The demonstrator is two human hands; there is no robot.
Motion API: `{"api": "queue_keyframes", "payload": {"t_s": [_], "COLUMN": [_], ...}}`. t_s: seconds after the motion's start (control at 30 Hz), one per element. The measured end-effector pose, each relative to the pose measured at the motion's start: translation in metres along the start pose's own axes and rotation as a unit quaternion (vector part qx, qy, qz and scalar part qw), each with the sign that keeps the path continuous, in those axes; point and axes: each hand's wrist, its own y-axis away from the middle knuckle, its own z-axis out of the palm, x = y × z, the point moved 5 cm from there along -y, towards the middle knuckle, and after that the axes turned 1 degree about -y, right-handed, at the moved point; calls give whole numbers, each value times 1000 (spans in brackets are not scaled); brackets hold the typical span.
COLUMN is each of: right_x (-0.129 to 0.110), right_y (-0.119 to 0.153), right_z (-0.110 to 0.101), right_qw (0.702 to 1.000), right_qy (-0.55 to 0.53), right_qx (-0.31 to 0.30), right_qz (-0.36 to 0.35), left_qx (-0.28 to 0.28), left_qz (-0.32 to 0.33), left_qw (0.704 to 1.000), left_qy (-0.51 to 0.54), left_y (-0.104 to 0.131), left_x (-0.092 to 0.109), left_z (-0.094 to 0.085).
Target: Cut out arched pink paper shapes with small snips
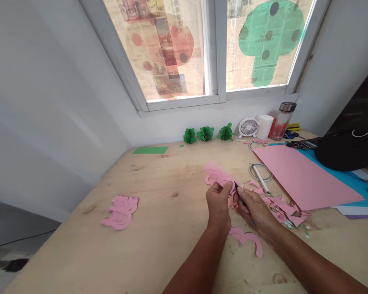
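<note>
A piece of pink paper (214, 168) with curved, scalloped outlines is pinched between the thumb and fingers of my left hand (218, 204). My right hand (254, 207) is closed around a slim dark tool (236, 187), whose tip meets the paper's right edge; its kind is mostly hidden by the fingers. Both hands are close together above the right half of the table. Under my wrists lies a wavy pink paper strip (254, 241). Pink paper scraps (283, 206) are heaped right of my right hand. A stack of scalloped pink cutouts (121, 212) rests far to the left.
A large pink sheet (306, 175) lies on blue paper (352, 190) at right, near a white pen (260, 178) and a black bag (349, 149). Along the wall stand green paper ornaments (206, 134), a small white fan (248, 127) and a glass bottle (282, 122). A green strip (151, 150) lies back left.
</note>
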Motion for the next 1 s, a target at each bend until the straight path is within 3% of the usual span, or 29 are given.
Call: {"api": "queue_keyframes", "payload": {"t_s": [0.5, 1.0], "right_x": [-1, 0], "right_y": [2, 1], "right_z": [-1, -2], "right_qw": [1000, 1000], "right_qy": [-13, -15], "right_qx": [-2, 3], "right_qz": [-1, 2], "left_qx": [-34, -18], "left_qz": [1, -4], "left_qw": [999, 1000], "left_qy": [-34, -18], "left_y": [6, 7], "left_x": [4, 6], "left_z": [7, 7]}}
